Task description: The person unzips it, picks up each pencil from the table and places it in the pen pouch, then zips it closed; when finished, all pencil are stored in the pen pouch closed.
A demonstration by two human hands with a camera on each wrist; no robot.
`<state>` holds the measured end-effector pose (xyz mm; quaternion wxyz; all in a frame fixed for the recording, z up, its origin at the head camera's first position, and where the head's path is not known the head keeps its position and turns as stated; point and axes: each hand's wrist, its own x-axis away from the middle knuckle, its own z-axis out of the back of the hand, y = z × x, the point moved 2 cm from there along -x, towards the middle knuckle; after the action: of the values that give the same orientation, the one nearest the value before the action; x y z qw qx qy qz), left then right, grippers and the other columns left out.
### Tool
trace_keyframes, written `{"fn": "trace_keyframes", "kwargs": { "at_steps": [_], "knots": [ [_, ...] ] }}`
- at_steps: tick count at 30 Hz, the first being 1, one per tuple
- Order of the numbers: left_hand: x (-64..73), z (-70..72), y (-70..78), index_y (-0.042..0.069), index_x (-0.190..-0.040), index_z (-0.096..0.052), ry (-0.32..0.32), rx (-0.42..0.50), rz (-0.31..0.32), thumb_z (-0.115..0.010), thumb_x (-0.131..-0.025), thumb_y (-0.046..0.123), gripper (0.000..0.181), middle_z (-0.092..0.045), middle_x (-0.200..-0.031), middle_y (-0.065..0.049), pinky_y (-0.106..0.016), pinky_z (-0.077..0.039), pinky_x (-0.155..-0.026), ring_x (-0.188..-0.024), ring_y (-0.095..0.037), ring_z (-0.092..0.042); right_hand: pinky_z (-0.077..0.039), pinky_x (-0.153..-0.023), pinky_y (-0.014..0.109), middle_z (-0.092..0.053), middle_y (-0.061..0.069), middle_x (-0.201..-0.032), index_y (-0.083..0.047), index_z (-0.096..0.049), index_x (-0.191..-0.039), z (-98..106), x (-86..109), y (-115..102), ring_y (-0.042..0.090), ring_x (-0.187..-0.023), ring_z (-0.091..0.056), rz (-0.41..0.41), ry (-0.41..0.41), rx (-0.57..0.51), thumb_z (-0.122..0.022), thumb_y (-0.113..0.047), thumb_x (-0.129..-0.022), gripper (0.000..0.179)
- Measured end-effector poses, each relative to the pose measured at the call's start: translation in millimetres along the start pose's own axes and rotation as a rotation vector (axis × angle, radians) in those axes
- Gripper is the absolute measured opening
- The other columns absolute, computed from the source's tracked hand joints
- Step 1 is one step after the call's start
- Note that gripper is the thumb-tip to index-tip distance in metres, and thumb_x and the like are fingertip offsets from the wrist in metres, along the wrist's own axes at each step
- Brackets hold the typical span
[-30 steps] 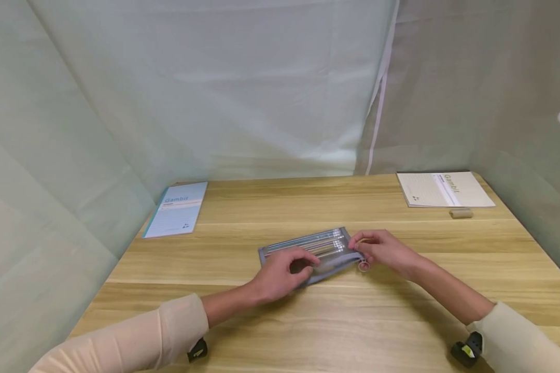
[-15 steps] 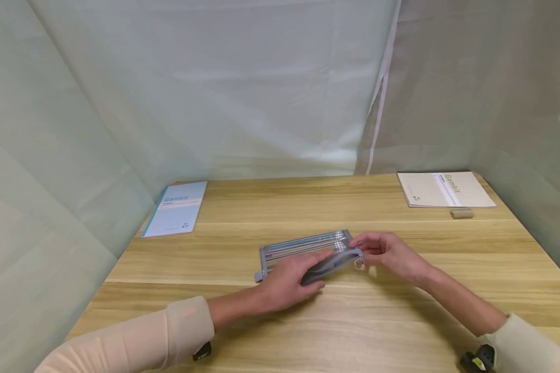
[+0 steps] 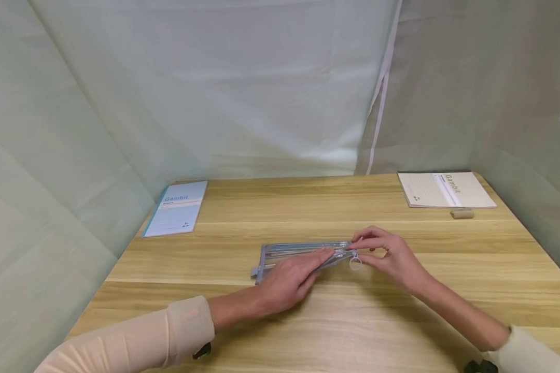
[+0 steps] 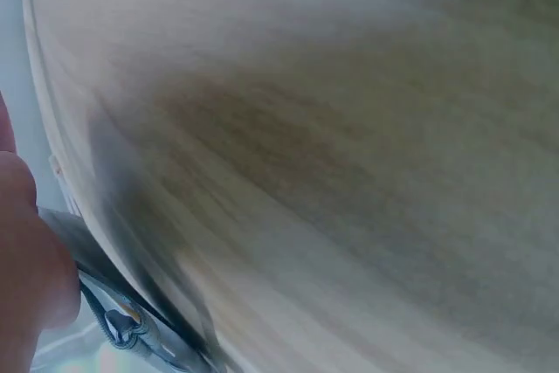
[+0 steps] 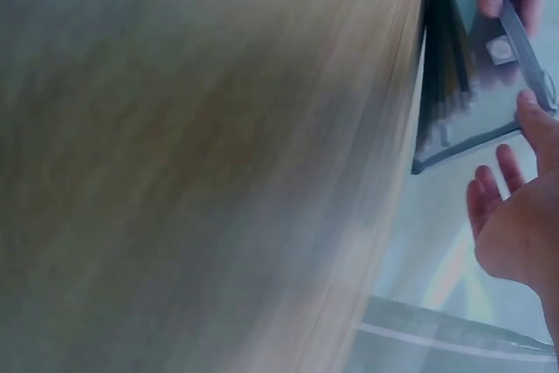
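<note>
A see-through pencil case (image 3: pixel 280 253) with grey edging lies tilted over the middle of the table, its near side lifted. Several pencils (image 5: pixel 454 67) show through its clear face in the right wrist view. My left hand (image 3: pixel 289 282) grips the near side, fingers flat across the top and thumb below. At the right end, my right hand (image 3: pixel 394 259) pinches the corner by the zip, where a round ring pull (image 3: pixel 355 269) hangs. In the left wrist view the zipped edge (image 4: pixel 131 329) shows beside the left hand. The left fingers cover part of the case.
On the wooden table (image 3: pixel 242 207), a blue notebook (image 3: pixel 177 210) lies at the back left. A cream notebook (image 3: pixel 448 190) lies at the back right, with a small brown cylinder (image 3: pixel 462 213) in front of it. Curtains (image 3: pixel 280 93) hang behind.
My left hand has gone from hovering loosely over the pencil case to gripping its near side. The case has turned and tilted up, while my right hand stays at its right corner.
</note>
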<state>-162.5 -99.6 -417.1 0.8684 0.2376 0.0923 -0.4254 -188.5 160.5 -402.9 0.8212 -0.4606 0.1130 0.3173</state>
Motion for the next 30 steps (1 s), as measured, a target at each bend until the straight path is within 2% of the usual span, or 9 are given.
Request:
{"fn": "trace_keyframes", "kwargs": {
  "at_steps": [2, 4, 10, 13, 16, 20, 25, 30],
  "knots": [
    [-0.1, 1.5, 0.0, 0.01, -0.158, -0.051, 0.018, -0.004, -0.007, -0.061, -0.107, 0.007, 0.052, -0.06, -0.151, -0.006, -0.038, -0.052, -0.109, -0.133, -0.022, -0.062, -0.053, -0.094, 0.015, -0.076, 0.005, -0.113, -0.008, -0.085, -0.106, 0, 0.6, -3, 0.018, -0.108, -0.07, 0.038, 0.02, -0.019, -0.087, 0.01, -0.079, 0.033],
    [-0.2, 3.3, 0.0, 0.01, -0.156, -0.053, 0.041, -0.007, -0.02, -0.061, -0.107, 0.007, 0.05, -0.063, -0.147, -0.007, -0.037, -0.054, -0.106, -0.128, -0.022, -0.066, -0.051, -0.099, 0.015, -0.078, 0.006, -0.114, -0.007, -0.084, -0.107, 0, 1.3, -5, 0.019, -0.111, -0.072, 0.077, 0.037, -0.038, -0.086, 0.012, -0.078, 0.035],
    [-1.5, 10.5, -1.4, 0.01, -0.149, -0.061, 0.096, 0.012, -0.029, -0.065, -0.105, 0.009, 0.045, -0.073, -0.133, -0.006, -0.032, -0.061, -0.093, -0.111, -0.016, -0.073, -0.054, -0.098, 0.019, -0.08, 0.008, -0.109, -0.004, -0.082, -0.109, -3, 2.7, -13, 0.014, -0.106, -0.074, 0.197, 0.098, -0.077, -0.085, 0.018, -0.075, 0.04],
    [-2.9, 14.6, -1.7, 0.009, -0.148, -0.062, 0.139, 0.062, -0.034, -0.071, -0.103, 0.013, 0.046, -0.074, -0.13, -0.006, -0.029, -0.061, -0.09, -0.109, -0.013, -0.073, -0.057, -0.096, 0.023, -0.08, 0.01, -0.108, -0.002, -0.081, -0.108, -5, 2.1, -17, 0.014, -0.104, -0.075, 0.247, 0.123, -0.087, -0.085, 0.021, -0.073, 0.043],
    [-5.0, 19.4, 1.2, 0.01, -0.15, -0.06, 0.183, 0.105, -0.048, -0.075, -0.101, 0.017, 0.051, -0.073, -0.132, -0.006, -0.027, -0.06, -0.093, -0.115, -0.014, -0.071, -0.058, -0.094, 0.024, -0.08, 0.011, -0.106, -0.002, -0.081, -0.106, -8, 1.6, -18, 0.015, -0.102, -0.076, 0.263, 0.135, -0.085, -0.084, 0.024, -0.07, 0.044],
    [-9.3, 23.8, 7.5, 0.009, -0.152, -0.058, 0.235, 0.127, -0.104, -0.078, -0.098, 0.019, 0.058, -0.071, -0.135, -0.007, -0.025, -0.058, -0.095, -0.119, -0.015, -0.07, -0.059, -0.091, 0.023, -0.08, 0.01, -0.105, -0.002, -0.082, -0.105, -10, 1.3, -19, 0.016, -0.1, -0.077, 0.251, 0.141, -0.071, -0.084, 0.023, -0.071, 0.042],
    [-15.7, 25.4, 14.1, 0.003, -0.151, -0.057, 0.28, 0.127, -0.183, -0.081, -0.095, 0.013, 0.061, -0.069, -0.138, -0.01, -0.024, -0.055, -0.1, -0.122, -0.019, -0.069, -0.06, -0.091, 0.025, -0.08, 0.011, -0.105, -0.002, -0.082, -0.103, -12, 0.4, -23, 0.016, -0.1, -0.077, 0.239, 0.151, -0.091, -0.084, 0.02, -0.076, 0.036],
    [-22.3, 25.4, 19.2, -0.001, -0.147, -0.06, 0.31, 0.162, -0.224, -0.083, -0.092, 0.007, 0.061, -0.068, -0.138, -0.012, -0.024, -0.054, -0.101, -0.123, -0.02, -0.069, -0.06, -0.091, 0.026, -0.08, 0.013, -0.103, -0.001, -0.082, -0.101, -15, -1.1, -25, 0.016, -0.1, -0.077, 0.256, 0.162, -0.115, -0.082, 0.023, -0.075, 0.035]
  ]
}}
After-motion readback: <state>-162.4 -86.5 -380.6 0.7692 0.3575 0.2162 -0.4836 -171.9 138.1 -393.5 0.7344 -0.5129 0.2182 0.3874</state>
